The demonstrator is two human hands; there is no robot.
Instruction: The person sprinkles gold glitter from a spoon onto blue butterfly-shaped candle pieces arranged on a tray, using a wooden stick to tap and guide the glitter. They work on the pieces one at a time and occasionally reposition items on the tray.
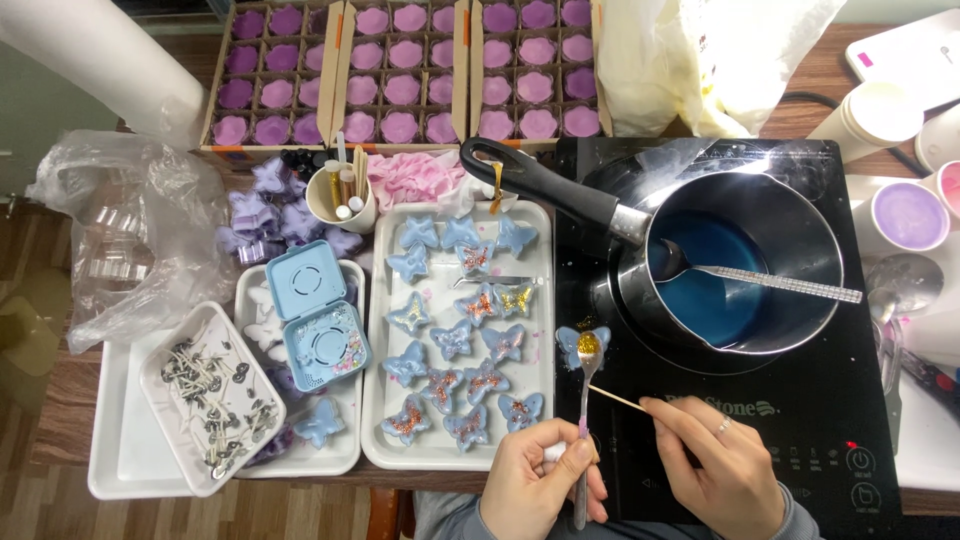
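Glitter-filled spoon (587, 352) in left hand (540, 485), blue wax in saucepan (800, 215)

Bright, even overhead light, prob. indoor ceiling source, slightly cool. Shadows soft and short: faint ones under the white tray (376, 330) rims and beneath the left hand (541, 478) and right hand (722, 462). Strong glare on the steel saucepan (800, 225) rim and on the glossy black cooktop (800, 420), esp. the patch at its upper edge, w/ washed-out highlights. White cups (868, 115) at far right nearly blown out. The clear plastic bag (130, 235) at left throws scattered glints. Centre sharp; glitter detail readable. Corners softer, mild wide-angle bending at the edges. No motion blur on hands. Floor under the table darker.
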